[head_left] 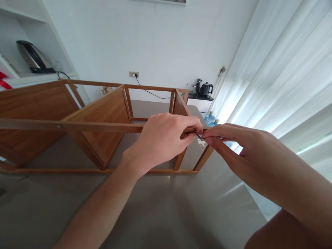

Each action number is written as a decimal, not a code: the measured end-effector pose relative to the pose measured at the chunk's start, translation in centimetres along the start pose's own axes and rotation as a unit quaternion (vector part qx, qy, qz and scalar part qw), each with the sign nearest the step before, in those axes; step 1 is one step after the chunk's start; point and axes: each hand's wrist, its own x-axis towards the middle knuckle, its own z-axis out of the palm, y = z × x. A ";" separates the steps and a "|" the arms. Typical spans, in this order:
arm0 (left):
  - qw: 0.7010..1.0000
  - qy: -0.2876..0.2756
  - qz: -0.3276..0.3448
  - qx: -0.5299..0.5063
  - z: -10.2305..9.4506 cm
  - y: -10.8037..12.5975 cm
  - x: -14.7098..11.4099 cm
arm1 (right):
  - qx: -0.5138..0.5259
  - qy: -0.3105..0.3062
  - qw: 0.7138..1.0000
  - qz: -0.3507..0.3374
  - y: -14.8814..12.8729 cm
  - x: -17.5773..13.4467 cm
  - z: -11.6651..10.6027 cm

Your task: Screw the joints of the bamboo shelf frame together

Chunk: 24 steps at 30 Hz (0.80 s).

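A brown wooden shelf unit [145, 128] lies on its side across a grey table [166, 214], its slatless boards standing upright between the rails. My left hand [166, 138] is closed around the near upper rail close to its right end, with thumb and index finger beside a thin dark metal rod. My right hand [233, 141] pinches that thin metal tool, which looks like a hex key [219, 137], between thumb and fingers at the rail's end. Fingers of both hands hide most of the tool and whatever it touches.
A kettle [35, 57] stands on a white shelf at left. Behind the table, a dark kettle [206, 89] sits on a small cabinet, with blue-tinted bottles [210, 119] nearby. White curtains [287, 69] hang at right. A thin small item [22, 178] lies on the table's left.
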 end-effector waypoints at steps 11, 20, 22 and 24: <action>1.000 -0.016 -0.009 0.018 -0.1 0.3 0.0 | 0.011 -0.014 1.000 0.009 0.4 0.0 0.2; 0.999 -0.029 -0.032 0.027 -0.1 0.2 0.1 | 0.055 -0.022 0.997 0.045 -0.2 0.0 0.1; 0.999 -0.032 -0.034 0.021 -0.2 0.3 0.1 | 0.061 -0.036 0.996 0.057 -0.3 0.0 0.0; 0.999 -0.042 -0.032 0.012 -0.4 0.3 0.1 | 0.071 -0.040 0.995 0.064 -0.5 0.1 -0.3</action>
